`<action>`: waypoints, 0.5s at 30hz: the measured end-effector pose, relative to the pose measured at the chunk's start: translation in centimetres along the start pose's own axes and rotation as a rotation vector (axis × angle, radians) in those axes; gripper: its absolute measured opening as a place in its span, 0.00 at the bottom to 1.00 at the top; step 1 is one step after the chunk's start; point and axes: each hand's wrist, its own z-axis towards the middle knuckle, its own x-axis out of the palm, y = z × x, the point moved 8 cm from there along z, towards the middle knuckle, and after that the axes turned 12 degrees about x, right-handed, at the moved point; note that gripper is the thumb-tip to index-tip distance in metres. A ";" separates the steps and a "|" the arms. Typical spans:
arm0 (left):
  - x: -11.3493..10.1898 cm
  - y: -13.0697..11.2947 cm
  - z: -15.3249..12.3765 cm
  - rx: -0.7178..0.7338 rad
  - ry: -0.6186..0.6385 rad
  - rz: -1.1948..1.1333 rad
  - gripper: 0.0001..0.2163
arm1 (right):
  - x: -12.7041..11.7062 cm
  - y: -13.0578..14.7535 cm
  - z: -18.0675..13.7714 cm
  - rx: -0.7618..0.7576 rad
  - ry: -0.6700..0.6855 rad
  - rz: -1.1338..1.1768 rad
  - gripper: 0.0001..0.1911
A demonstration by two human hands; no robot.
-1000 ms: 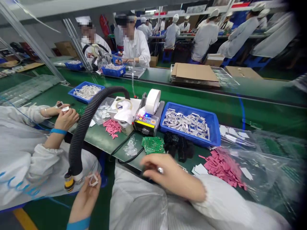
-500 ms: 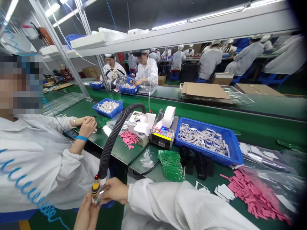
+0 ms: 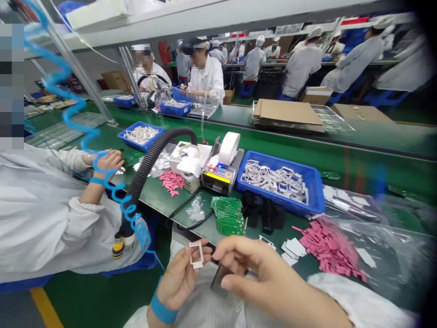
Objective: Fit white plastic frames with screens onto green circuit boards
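My left hand (image 3: pixel 179 279) is low in the middle of the view, with a blue wrist strap, and pinches a small white rectangular frame (image 3: pixel 197 254) upright between thumb and fingers. My right hand (image 3: pixel 264 273) is beside it to the right, fingers curled, holding a thin dark flat piece (image 3: pixel 218 277) just below the frame. Both hands hover over my lap, in front of the green table's near edge (image 3: pixel 191 230). A black ribbed hose with a yellow-tipped nozzle (image 3: pixel 119 243) hangs to the left of my hands.
On the table lie green circuit boards (image 3: pixel 228 214), black parts (image 3: pixel 262 212), pink strips (image 3: pixel 327 248), a blue bin of white frames (image 3: pixel 278 180) and a tape dispenser (image 3: pixel 221 168). A person in white sits close on my left. Other workers sit at far benches.
My hands left the hose nozzle and moved right, toward my lap. The white frame is now held up in my left hand, and my right hand has come to it with a dark piece.
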 end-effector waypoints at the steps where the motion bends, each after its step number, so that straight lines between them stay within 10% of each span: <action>1: 2.0 0.4 -0.1 -0.035 0.071 0.005 0.13 | -1.6 0.0 -0.9 -0.062 -0.109 -0.099 0.08; 7: 11.9 1.7 -1.2 -0.200 0.506 -0.062 0.16 | -6.6 -1.5 -4.9 -0.325 -0.500 -0.404 0.09; 15: 14.8 3.7 0.1 -0.172 0.555 0.030 0.16 | -8.6 -3.5 -5.4 -0.315 -0.517 -0.341 0.09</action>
